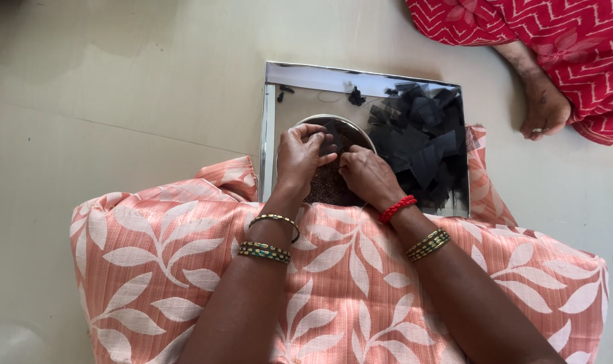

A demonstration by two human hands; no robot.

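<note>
We held both hands together over the round steel bowl (350, 128) in the square metal tray (273, 101) at our lap: left hand (301, 154) and right hand (367, 175) pinched one small dark piece (330, 143). Black cut pieces (421, 141) were heaped just beside the bowl.

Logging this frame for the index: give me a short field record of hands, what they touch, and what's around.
setting: person seated on pale tiled floor, peach leaf-print cloth over lap
left hand: over round metal bowl, fingertips pinching a small dark piece
right hand: over same bowl, fingers pinched beside the left
bowl contents: fine dark brown material
tray: square shiny metal tray holding the bowl
pile: black cut pieces on tray, right of the bowl
wrists: gold bangles on both, red thread band on right
nearby: another person's foot, red patterned garment
</note>
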